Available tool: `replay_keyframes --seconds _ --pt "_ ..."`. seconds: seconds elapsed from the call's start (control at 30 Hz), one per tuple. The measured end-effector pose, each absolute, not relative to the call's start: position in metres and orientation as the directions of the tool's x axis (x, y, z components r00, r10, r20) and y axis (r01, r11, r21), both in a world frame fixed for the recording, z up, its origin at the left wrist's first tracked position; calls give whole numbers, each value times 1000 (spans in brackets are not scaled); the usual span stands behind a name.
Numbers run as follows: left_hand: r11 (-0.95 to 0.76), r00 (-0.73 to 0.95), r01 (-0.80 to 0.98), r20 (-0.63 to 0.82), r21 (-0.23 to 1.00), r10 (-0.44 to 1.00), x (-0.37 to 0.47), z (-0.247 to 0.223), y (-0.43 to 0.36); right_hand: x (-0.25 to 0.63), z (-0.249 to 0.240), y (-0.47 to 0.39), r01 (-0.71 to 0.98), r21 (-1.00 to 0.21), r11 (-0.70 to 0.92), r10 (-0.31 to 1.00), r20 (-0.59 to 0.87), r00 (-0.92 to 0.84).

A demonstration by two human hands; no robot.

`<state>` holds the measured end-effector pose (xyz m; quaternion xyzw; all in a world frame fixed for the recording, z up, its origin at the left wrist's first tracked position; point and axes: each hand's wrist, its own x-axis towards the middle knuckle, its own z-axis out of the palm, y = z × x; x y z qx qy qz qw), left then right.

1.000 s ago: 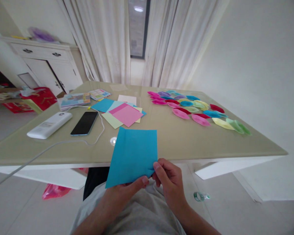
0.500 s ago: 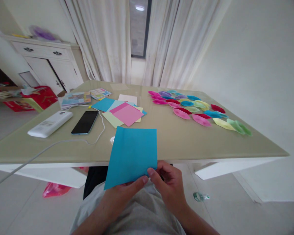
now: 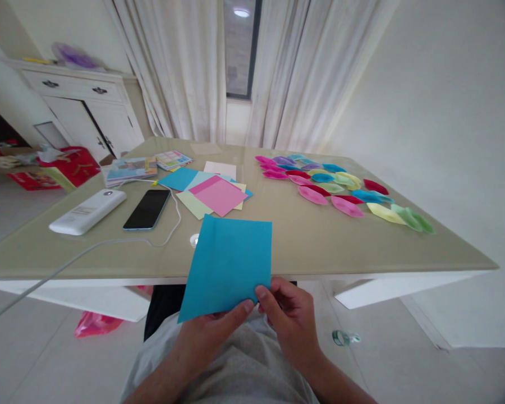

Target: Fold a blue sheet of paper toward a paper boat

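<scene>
A square sheet of blue paper [image 3: 231,261] is held up in front of the table's near edge, with a faint crease near its left side. My left hand [image 3: 219,331] grips its lower edge from below, thumb on top and the other fingers hidden behind the sheet. My right hand [image 3: 288,308] pinches the lower right corner between thumb and curled fingers. Beyond the sheet, loose coloured papers lie overlapped on the table, a pink sheet [image 3: 219,195] uppermost. Several folded paper petal shapes [image 3: 313,194] in pink, red, blue, yellow and green lie in rows on the right.
On the table's left are a white power bank [image 3: 88,211], a black-screened phone [image 3: 147,210], a white cable [image 3: 109,242] and booklets [image 3: 130,170]. A small white round item [image 3: 194,240] sits beside the blue sheet. On the floor lie a plastic bottle [image 3: 345,338] and a red bag [image 3: 96,324].
The blue sheet has shifted very slightly up and to the right in view. Both hands keep nearly the same hold on it.
</scene>
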<state>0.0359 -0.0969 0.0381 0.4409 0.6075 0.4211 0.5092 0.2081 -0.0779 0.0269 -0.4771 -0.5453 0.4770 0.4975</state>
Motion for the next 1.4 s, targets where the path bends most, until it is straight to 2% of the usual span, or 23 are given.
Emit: replay_keyframes --seconds 0.53,0.7,0.97,1.1,1.27,1.4 --pt "228 -140 -21 -229 973 963 35 34 -96 207 28 -76 70 -988 141 989 137 -54" --pt "232 -96 -38 -235 972 967 39 38 -95 205 30 -77 63 -990 124 992 124 -3" --pt "158 -102 50 -152 986 983 40 34 -92 206 20 -77 61 -990 125 992 123 -35" --pt "181 -96 88 -173 979 980 38 29 -94 206 15 -76 48 -990 134 990 131 -49" --pt "194 -88 -47 -197 980 976 41 28 -94 204 14 -78 85 -986 146 989 143 -32" --pt "233 -144 -29 -235 972 961 44 28 -95 204 12 -79 103 -982 156 988 153 -34"
